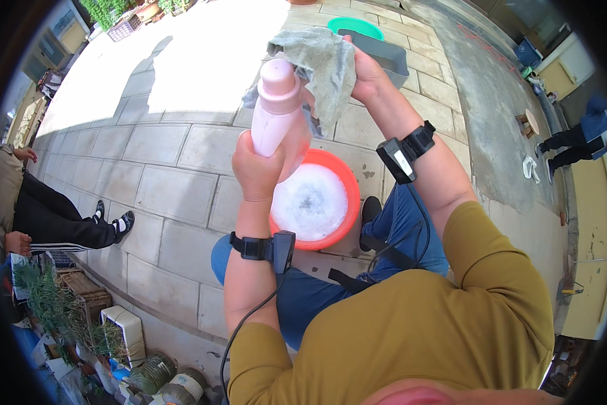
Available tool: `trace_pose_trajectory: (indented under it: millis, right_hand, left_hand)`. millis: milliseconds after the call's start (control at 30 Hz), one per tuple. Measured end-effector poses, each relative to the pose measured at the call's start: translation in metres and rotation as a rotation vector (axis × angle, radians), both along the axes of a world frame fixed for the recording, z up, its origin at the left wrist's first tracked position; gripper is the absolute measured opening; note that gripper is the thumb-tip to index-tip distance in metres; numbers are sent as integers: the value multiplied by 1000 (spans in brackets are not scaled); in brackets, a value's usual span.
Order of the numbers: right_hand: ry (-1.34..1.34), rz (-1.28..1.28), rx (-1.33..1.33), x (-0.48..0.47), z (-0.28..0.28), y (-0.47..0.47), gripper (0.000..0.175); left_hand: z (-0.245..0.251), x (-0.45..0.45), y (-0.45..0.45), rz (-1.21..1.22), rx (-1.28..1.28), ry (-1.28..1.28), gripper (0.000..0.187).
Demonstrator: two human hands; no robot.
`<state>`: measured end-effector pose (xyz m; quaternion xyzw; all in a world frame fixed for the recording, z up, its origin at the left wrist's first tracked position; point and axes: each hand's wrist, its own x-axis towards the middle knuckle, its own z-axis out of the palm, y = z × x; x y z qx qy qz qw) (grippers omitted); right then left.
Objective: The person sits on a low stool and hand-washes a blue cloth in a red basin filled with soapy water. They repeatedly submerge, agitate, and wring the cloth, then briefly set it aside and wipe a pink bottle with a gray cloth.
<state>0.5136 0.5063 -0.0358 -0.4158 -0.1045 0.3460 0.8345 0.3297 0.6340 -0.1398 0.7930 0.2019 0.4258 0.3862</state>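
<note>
My left hand (258, 167) grips a pink plastic bottle (272, 124) that has a thick screw cap (277, 77) at its upper end. A wet-looking grey cloth (328, 68) hangs from my right hand (368, 75), pinched near its right edge. The cloth drapes behind and beside the bottle's cap, and hides part of the bottle's far side; whether the two touch I cannot tell. Below the bottle, an orange-red plastic basin (353, 202) full of white suds (308, 202) stands on the paving between my legs.
Beyond the cloth are a grey plastic tub (397, 63) and a green basin (356, 24). One person (55, 212) stands at left, another (581, 134) at far right near a wooden stool (528, 124). Plants, a white foam box (131, 334) and large jars (154, 372) line the lower left.
</note>
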Motion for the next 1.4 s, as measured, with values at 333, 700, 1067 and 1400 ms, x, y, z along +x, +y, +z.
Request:
trace_pose_trajectory:
  millis: [333,700,1067,1400]
  right_hand:
    - [-1175,-343,-97,-88,-15,16,39]
    - [-949,-16,-312,-42,3,29,26]
    - [-377,-66,165,-30,9,-22,36]
    - [-1178,-146,-284,-69,-21,26,59]
  left_hand:
    - [3,0,-7,78,75,26,40]
    - [-2,-16,-11,-81,104,57,37]
    - [4,-10,-5,10,-90,54,28]
    - [11,-18,-7,-28,-124,65,26]
